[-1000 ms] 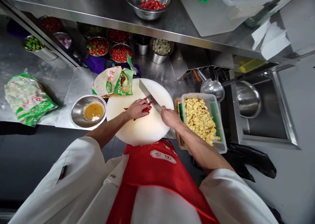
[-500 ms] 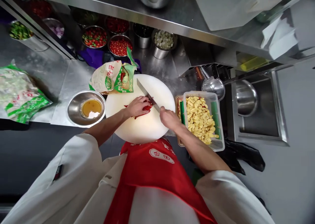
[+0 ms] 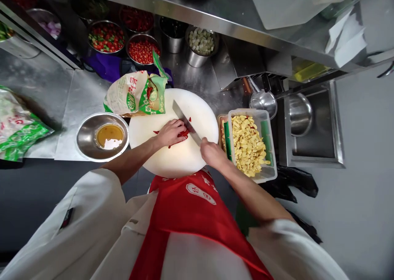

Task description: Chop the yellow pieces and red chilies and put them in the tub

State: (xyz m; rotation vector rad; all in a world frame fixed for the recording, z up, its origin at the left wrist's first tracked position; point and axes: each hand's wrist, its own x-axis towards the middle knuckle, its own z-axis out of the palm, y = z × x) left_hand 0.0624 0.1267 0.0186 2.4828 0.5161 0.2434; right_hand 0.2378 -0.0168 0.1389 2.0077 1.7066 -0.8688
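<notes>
Red peppers (image 3: 184, 134) lie on the round white cutting board (image 3: 191, 159) in front of me. My left hand (image 3: 170, 132) presses on them with its fingers bent together, at the left side of the blade. In my right hand (image 3: 212, 152) is the handle of a knife (image 3: 188, 124); its blade slants up and to the left across the board, right beside the peppers. A small red piece lies beyond the blade, and other red bits show to the left of my left hand.
An open green-and-white bag (image 3: 135, 94) overlaps the board's far left edge. A steel bowl of brown liquid (image 3: 81, 138) stands left, a plastic box of yellow slices (image 3: 273, 165) right. A steel shelf (image 3: 215, 15) overhangs several ingredient pots; a sink (image 3: 337, 124) is far right.
The view has shifted slightly. The blade now stands a little farther right of my left hand's fingertips, and a small red piece shows beyond it. Both hands keep their hold.
</notes>
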